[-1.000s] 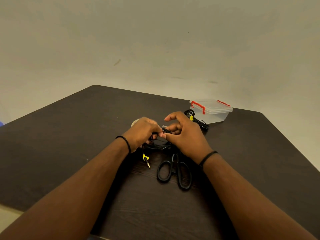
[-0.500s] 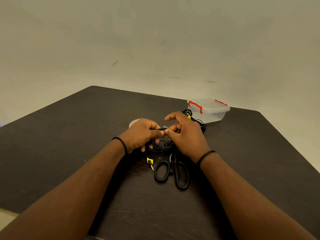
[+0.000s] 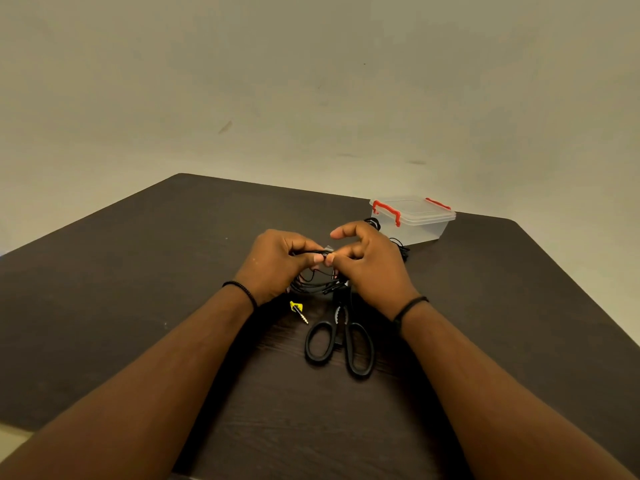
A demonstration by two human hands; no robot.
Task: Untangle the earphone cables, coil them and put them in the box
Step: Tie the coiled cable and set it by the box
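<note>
While pinched between both hands just above the bench (image 3: 138,306), hangs in loose black loops: earphone cable (image 3: 317,284), thin, light, floppy, likely quick to re-knot. Left hand (image 3: 277,265) curled round one side of the bundle, right hand (image 3: 367,261) nipping it at thumb and fingertip, index lifted. Yellow-tagged plug (image 3: 298,310) lying free near the scissors (image 3: 341,344). Best taken at the plug or firm joints, not mid-strand. More cable heaped beside the lidded box (image 3: 414,216), well beyond.
</note>
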